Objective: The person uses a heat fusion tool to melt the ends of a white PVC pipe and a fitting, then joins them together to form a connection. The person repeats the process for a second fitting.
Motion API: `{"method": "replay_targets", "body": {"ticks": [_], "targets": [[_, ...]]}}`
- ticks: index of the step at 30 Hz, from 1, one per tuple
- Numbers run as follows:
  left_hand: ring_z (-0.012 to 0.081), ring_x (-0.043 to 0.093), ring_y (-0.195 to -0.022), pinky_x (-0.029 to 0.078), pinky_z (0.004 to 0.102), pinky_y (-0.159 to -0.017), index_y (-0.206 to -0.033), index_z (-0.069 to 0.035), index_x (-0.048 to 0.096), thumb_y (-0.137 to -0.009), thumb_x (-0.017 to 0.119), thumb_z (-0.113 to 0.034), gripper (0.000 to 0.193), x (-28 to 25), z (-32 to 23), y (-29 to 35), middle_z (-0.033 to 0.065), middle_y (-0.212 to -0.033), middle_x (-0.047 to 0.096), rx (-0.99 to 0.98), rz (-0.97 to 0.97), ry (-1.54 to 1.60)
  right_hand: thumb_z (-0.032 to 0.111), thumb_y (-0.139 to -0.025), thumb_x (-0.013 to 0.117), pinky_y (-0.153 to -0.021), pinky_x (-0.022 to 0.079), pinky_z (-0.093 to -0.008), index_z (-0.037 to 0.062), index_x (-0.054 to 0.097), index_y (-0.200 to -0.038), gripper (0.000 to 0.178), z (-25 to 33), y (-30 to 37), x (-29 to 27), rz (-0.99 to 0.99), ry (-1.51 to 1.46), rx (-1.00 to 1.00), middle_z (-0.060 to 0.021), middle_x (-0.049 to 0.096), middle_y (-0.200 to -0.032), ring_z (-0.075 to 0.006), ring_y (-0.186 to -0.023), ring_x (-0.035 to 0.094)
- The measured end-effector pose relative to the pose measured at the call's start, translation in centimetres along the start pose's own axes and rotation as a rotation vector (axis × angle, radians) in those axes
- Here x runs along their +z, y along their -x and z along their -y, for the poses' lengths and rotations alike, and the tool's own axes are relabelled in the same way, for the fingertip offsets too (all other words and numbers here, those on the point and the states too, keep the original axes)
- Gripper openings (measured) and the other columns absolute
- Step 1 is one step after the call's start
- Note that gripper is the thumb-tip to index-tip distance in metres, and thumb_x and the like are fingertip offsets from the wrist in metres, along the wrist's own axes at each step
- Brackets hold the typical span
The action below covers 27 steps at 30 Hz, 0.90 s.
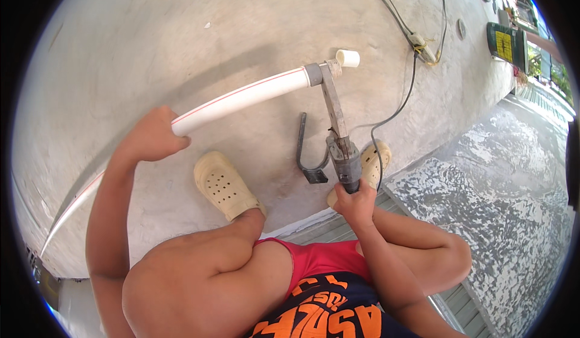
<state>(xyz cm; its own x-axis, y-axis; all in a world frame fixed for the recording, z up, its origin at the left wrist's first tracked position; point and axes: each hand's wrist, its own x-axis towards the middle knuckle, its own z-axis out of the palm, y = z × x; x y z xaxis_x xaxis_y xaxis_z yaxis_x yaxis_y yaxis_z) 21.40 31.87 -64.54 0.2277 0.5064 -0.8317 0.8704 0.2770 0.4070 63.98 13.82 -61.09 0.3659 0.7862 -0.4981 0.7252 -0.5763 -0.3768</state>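
Beige perforated clogs (225, 184) stand on the smooth concrete floor (121, 48), with a small pale fleck (207, 25) farther up. Toward the upper right lies a pale extension socket (422, 46), wrapped in yellow cord, and beyond it a dark green container (522, 51) bearing a yellow panel. Mottled grey-and-white paving (477, 211) spreads along the right.

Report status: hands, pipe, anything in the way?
Left hand closed around white pipe; right hand gripping corded tool. Pipe end at grey collar by tool's far tip. Possible snags: dark curved bar, power cord near right shoe.

Smooth plastic pipe (243, 100), matt clogs (226, 185)
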Motion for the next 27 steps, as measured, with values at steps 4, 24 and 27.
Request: {"method": "replay_targets", "body": {"ticks": [4, 24, 27], "targets": [[0.0336, 0.065, -0.058, 0.054, 0.0454, -0.063, -0.072, 0.003, 0.066, -0.075, 0.076, -0.019, 0.024, -3.2, -0.7, -0.1, 0.0196, -0.060, 0.063, -0.081, 0.328, 0.065, 0.018, -0.081, 0.087, -0.068, 0.058, -0.0416, -0.0037, 0.071, -0.105, 0.036, -0.7, -0.9, -0.8, -0.002, 0.033, -0.017, -0.0222, 0.075, -0.080, -0.0342, -0.075, 0.078], [0.0188, 0.046, -0.060, 0.043, 0.0427, -0.061, -0.078, 0.006, 0.060, -0.090, 0.075, -0.022, 0.034, -2.6, 2.3, 0.2, 0.0124, -0.061, 0.048, 0.027, -0.391, -0.105, 0.011, -0.097, 0.073, -0.059, 0.052, -0.0284, -0.0011, 0.067, -0.087, 0.017, -2.9, 7.8, 1.8, 0.058, -0.522, 0.385, -0.0031, 0.068, -0.067, -0.0098, -0.062, 0.065], [0.0183, 0.044, -0.060, 0.041, 0.0418, -0.060, -0.077, 0.005, 0.057, -0.092, 0.073, -0.023, 0.036, -3.0, 3.1, -0.3, 0.0097, -0.062, 0.045, 0.010, -0.366, -0.109, 0.013, -0.097, 0.074, -0.060, 0.052, -0.0288, -0.0014, 0.068, -0.086, 0.019, -2.9, 8.6, 3.2, 0.110, -0.546, 0.446, -0.0033, 0.069, -0.067, -0.0096, -0.062, 0.066]]}}
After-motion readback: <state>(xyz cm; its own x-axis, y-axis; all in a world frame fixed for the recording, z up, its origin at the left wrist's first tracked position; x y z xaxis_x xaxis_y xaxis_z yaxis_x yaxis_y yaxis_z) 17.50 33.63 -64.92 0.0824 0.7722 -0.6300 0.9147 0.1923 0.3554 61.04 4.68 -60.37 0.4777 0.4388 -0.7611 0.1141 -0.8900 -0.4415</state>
